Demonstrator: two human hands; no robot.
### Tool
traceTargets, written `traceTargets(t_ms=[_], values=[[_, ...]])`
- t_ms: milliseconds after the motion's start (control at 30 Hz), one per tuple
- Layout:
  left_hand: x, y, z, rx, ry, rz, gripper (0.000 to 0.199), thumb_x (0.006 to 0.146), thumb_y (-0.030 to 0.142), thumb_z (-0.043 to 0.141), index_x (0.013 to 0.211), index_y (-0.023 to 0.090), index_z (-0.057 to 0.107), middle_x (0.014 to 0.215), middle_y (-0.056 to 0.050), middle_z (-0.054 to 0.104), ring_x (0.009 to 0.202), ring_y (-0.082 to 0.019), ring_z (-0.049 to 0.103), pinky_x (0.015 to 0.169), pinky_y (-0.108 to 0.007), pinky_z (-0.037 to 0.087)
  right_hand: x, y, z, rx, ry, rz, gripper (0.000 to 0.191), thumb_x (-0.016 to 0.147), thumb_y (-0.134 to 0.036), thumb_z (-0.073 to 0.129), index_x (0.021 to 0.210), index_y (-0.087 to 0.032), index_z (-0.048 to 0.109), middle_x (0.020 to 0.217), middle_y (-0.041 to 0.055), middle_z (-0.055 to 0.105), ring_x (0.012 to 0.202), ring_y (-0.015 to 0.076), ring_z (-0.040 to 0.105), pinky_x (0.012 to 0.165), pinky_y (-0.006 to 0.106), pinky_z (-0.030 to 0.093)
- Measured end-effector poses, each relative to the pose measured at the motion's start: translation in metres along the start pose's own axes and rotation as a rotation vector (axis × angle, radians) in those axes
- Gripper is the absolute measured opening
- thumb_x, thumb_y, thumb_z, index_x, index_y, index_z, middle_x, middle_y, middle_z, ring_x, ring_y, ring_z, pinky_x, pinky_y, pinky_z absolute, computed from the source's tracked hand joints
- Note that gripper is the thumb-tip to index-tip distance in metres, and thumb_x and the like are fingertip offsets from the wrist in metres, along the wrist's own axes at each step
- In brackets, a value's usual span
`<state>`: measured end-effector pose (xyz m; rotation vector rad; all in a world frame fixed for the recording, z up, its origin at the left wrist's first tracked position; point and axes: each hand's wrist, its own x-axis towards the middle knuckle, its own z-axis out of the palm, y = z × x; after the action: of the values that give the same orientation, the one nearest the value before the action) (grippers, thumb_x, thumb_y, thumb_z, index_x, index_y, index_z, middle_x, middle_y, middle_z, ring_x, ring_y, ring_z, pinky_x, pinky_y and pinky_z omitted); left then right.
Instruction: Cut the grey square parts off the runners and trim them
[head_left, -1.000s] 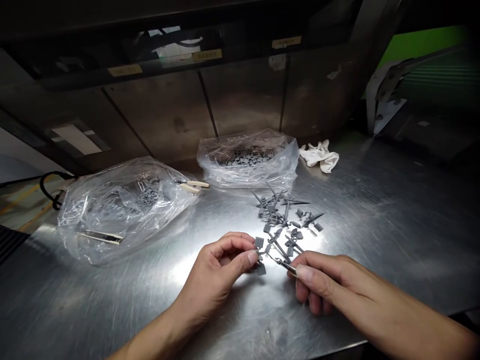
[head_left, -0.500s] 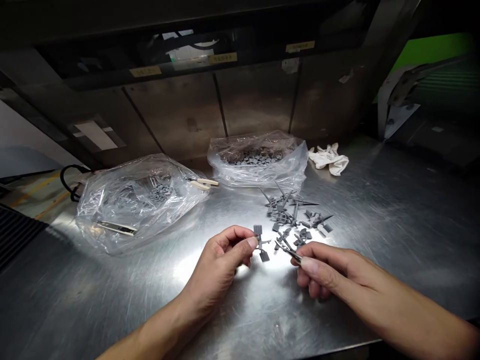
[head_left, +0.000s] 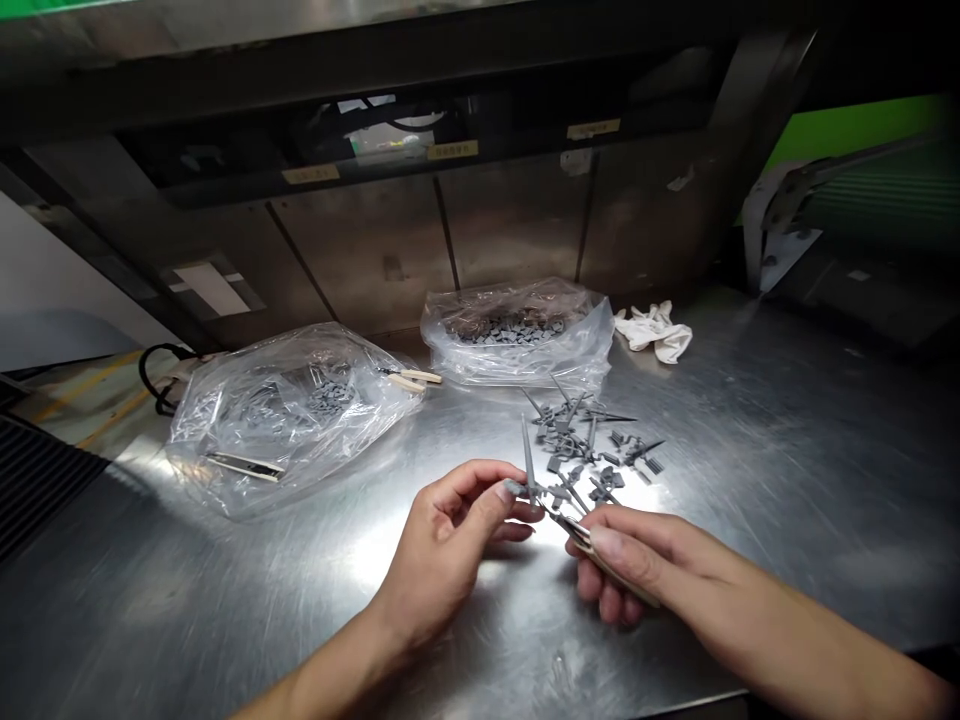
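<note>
My left hand (head_left: 457,535) pinches a grey plastic part (head_left: 529,465) between thumb and index finger, with its long pointed stem standing upright. In my right hand (head_left: 637,560) are small cutters (head_left: 574,532) with pale handles, mostly hidden by the palm. Their tips meet the lower end of the grey part or lie right beside it; which of the two is too small to tell. Just beyond both hands, a loose pile of similar grey parts (head_left: 574,430) is spread on the metal table (head_left: 300,610).
A clear bag (head_left: 255,400) of small grey pieces lies at the left, with a pale-handled tool (head_left: 412,380) and a cutter knife (head_left: 246,466) on it. Another filled bag (head_left: 517,355) stands at the back. White gloves or cloth (head_left: 652,332) lie right of it.
The grey part in my left hand has turned, so its long stem now points up. My right hand has brought the cutters left to the part. The camera view has tilted up slightly.
</note>
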<state>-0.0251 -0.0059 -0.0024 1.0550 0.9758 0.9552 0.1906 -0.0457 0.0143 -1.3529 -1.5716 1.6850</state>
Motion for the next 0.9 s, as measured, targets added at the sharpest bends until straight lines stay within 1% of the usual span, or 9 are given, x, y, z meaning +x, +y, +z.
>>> traceTargets(t_ms=[100,167,267,433,533,600,667,800,900], values=[[0.001,0.000,0.001,-0.081,-0.008,-0.037,0.028,0.083,0.044,0.075,0.094,0.019,0.076,0.089,-0.006,0.075,0.085,-0.021,0.072,0.076,-0.032,0.061,-0.004,0.001,0.001,-0.061,0.019,0.006,0.043,0.100,-0.058,0.047,0.102,-0.021,0.069,0.096,0.0044,0.069,0.090,0.0201,0.062,0.086,0.032,0.049],[0.002,0.000,0.001,-0.138,0.013,-0.067,0.029,0.082,0.044,0.075,0.092,0.017,0.076,0.084,-0.007,0.073,0.082,-0.021,0.072,0.071,-0.031,0.061,-0.006,0.003,0.000,-0.094,0.034,0.004,0.043,0.100,-0.058,0.047,0.107,-0.022,0.069,0.098,0.0045,0.070,0.091,0.0215,0.063,0.085,0.033,0.049],[0.002,0.002,0.002,-0.157,0.047,-0.090,0.029,0.081,0.044,0.077,0.086,0.015,0.076,0.082,-0.006,0.071,0.077,-0.019,0.070,0.065,-0.027,0.059,-0.010,0.009,-0.003,-0.090,0.066,0.009,0.043,0.099,-0.059,0.048,0.114,-0.024,0.068,0.100,0.0048,0.071,0.092,0.0226,0.064,0.085,0.033,0.050],[0.003,0.001,0.001,-0.116,0.072,-0.113,0.019,0.076,0.032,0.083,0.083,0.017,0.074,0.082,-0.004,0.074,0.073,-0.015,0.069,0.065,-0.023,0.055,-0.011,0.012,0.001,0.048,0.074,0.049,0.049,0.099,-0.063,0.043,0.102,-0.022,0.069,0.097,0.0048,0.069,0.088,0.0201,0.062,0.086,0.032,0.050],[0.002,-0.001,0.002,-0.125,0.114,-0.140,0.024,0.076,0.031,0.084,0.095,0.020,0.074,0.086,-0.004,0.077,0.071,-0.014,0.070,0.064,-0.020,0.052,-0.009,0.011,0.005,0.087,0.074,0.091,0.052,0.097,-0.067,0.044,0.100,-0.022,0.068,0.095,0.0048,0.068,0.087,0.0197,0.060,0.085,0.032,0.050],[0.002,-0.001,0.003,-0.145,0.148,-0.152,0.036,0.074,0.030,0.085,0.107,0.021,0.074,0.089,-0.004,0.078,0.072,-0.013,0.071,0.067,-0.021,0.053,-0.007,0.011,0.006,0.067,0.069,0.101,0.051,0.098,-0.067,0.042,0.097,-0.022,0.067,0.095,0.0040,0.067,0.088,0.0194,0.060,0.085,0.031,0.049],[0.001,-0.001,0.003,-0.126,0.168,-0.169,0.042,0.074,0.033,0.086,0.112,0.020,0.075,0.093,-0.006,0.078,0.075,-0.015,0.072,0.070,-0.023,0.054,-0.005,0.011,0.006,0.032,0.071,0.098,0.049,0.099,-0.066,0.040,0.096,-0.023,0.066,0.096,0.0029,0.067,0.090,0.0191,0.060,0.086,0.031,0.047],[0.001,-0.001,0.003,-0.092,0.153,-0.177,0.038,0.075,0.037,0.085,0.106,0.018,0.077,0.096,-0.008,0.079,0.080,-0.019,0.074,0.078,-0.028,0.055,-0.004,0.010,0.003,-0.057,0.088,0.109,0.048,0.100,-0.066,0.039,0.097,-0.025,0.065,0.097,0.0014,0.068,0.094,0.0197,0.060,0.088,0.032,0.044],[0.002,-0.003,0.003,-0.068,0.142,-0.160,0.035,0.074,0.038,0.084,0.103,0.019,0.077,0.090,-0.006,0.079,0.079,-0.018,0.074,0.076,-0.027,0.054,-0.004,0.007,0.002,-0.109,0.086,0.119,0.052,0.098,-0.069,0.037,0.095,-0.025,0.064,0.096,0.0010,0.068,0.093,0.0196,0.060,0.087,0.032,0.044]])
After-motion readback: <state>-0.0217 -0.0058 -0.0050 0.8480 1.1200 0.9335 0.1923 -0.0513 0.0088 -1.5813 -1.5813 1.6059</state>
